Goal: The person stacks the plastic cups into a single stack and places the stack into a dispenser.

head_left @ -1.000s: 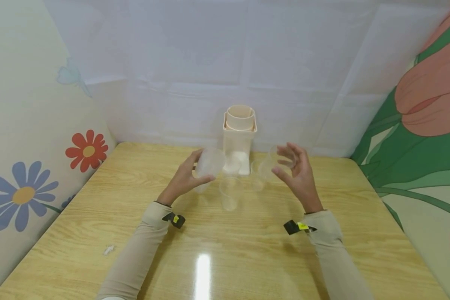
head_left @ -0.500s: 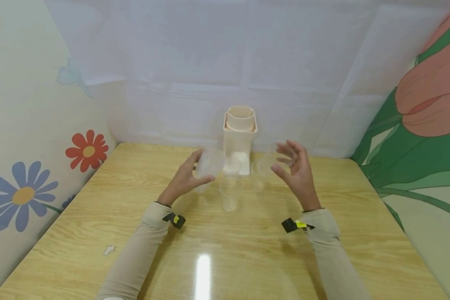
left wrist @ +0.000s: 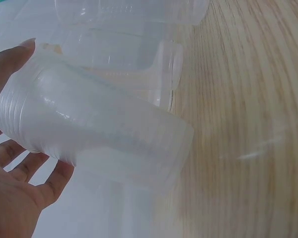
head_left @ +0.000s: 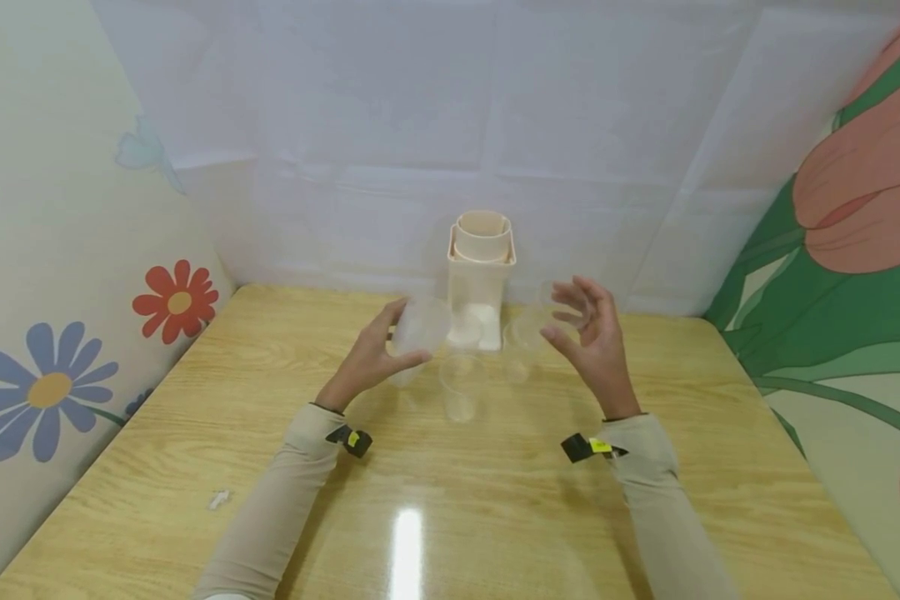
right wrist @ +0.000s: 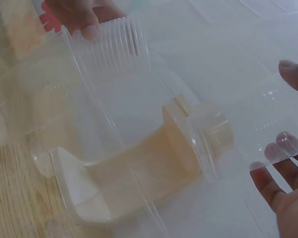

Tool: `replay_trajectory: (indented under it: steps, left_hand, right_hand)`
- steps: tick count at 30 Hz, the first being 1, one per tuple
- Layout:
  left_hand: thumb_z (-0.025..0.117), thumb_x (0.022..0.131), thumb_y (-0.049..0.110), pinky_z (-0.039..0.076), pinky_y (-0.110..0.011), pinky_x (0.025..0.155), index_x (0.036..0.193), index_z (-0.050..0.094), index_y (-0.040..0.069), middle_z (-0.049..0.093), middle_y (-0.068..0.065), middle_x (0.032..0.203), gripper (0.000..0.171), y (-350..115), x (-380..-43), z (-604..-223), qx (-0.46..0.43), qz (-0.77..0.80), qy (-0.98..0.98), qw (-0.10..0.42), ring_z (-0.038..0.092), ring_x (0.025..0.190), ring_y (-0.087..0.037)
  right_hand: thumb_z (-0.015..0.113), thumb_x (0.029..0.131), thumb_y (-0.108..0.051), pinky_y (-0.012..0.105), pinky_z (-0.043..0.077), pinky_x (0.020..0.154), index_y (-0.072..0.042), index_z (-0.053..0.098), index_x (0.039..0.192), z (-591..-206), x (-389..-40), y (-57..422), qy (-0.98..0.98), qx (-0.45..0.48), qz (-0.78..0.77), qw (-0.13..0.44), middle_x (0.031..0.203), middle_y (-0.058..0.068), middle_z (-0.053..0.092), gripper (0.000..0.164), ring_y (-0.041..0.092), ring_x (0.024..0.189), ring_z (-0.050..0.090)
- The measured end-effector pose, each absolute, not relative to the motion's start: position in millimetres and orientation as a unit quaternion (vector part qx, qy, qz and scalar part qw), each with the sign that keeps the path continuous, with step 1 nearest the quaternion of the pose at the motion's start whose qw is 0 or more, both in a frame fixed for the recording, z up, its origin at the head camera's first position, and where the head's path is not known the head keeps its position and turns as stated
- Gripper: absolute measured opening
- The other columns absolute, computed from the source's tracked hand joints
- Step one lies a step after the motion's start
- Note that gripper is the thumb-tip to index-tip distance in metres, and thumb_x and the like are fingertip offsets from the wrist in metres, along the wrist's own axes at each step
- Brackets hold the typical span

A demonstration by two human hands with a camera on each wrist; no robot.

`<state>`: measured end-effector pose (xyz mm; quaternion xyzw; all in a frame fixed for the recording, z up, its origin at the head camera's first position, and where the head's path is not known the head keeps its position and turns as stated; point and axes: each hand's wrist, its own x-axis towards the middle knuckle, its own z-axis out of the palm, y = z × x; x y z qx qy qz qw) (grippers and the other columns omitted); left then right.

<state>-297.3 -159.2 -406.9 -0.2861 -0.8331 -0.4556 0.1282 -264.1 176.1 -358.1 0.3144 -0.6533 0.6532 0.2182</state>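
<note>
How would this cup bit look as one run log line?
left grip: holds tilted cup stack | right grip: holds tilted clear cup | cream stand: upright, back of table | front cup: upright

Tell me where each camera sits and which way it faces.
Head: on the head, looking forward and down at the yellow wooden table; left hand, right hand and beige sleeves show.
Left wrist: worn there, facing stacked clear plastic cups; only the left hand shows.
Right wrist: worn there, facing a clear plastic cup in the right hand; both hands' fingers show.
Head and right wrist views share the tall cream plastic holder.
</note>
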Motion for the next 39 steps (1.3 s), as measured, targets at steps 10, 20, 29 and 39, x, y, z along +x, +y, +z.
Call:
replay_trajectory:
  steps: [10,20,29,39]
  left_hand:
    - [0.085,0.083,0.022,0.052,-0.051,0.094,0.154,0.033,0.005,0.050,-0.021,0.141,0.090,-158.9,-297.2,-404.7,-0.282,-0.456,-0.835,0.124,0.051,0.126,-0.034]
    - [0.085,0.083,0.023,0.053,-0.051,0.094,0.153,0.033,0.004,0.050,-0.022,0.141,0.090,-158.5,-298.0,-406.8,-0.288,-0.457,-0.832,0.128,0.052,0.125,-0.035]
    - [0.085,0.082,0.023,0.053,-0.050,0.093,0.153,0.033,0.004,0.052,-0.022,0.140,0.090,-158.3,-297.8,-405.3,-0.283,-0.453,-0.835,0.129,0.053,0.124,-0.034]
    - [0.086,0.081,0.020,0.054,-0.050,0.092,0.152,0.034,0.002,0.053,-0.023,0.137,0.090,-158.6,-297.2,-405.3,-0.284,-0.455,-0.834,0.130,0.054,0.122,-0.035]
  right_hand:
    - [0.062,0.082,0.024,0.032,0.045,0.103,-0.004,0.035,0.148,-354.3,-267.4,172.0,-0.651,0.311,0.658,0.215,0.142,0.021,0.048,0.077,0.027,0.127,0.048]
    - [0.062,0.080,0.025,0.033,0.046,0.102,0.004,0.034,0.147,-351.9,-267.6,164.3,-0.644,0.310,0.664,0.220,0.140,0.022,0.050,0.075,0.027,0.125,0.050]
    - [0.063,0.081,0.024,0.033,0.047,0.102,0.004,0.034,0.147,-349.1,-270.0,159.2,-0.645,0.307,0.664,0.221,0.140,0.020,0.051,0.074,0.026,0.125,0.050]
    - [0.063,0.079,0.025,0.032,0.047,0.101,0.009,0.032,0.146,-345.8,-272.2,153.4,-0.638,0.310,0.669,0.224,0.139,0.019,0.051,0.075,0.026,0.125,0.051]
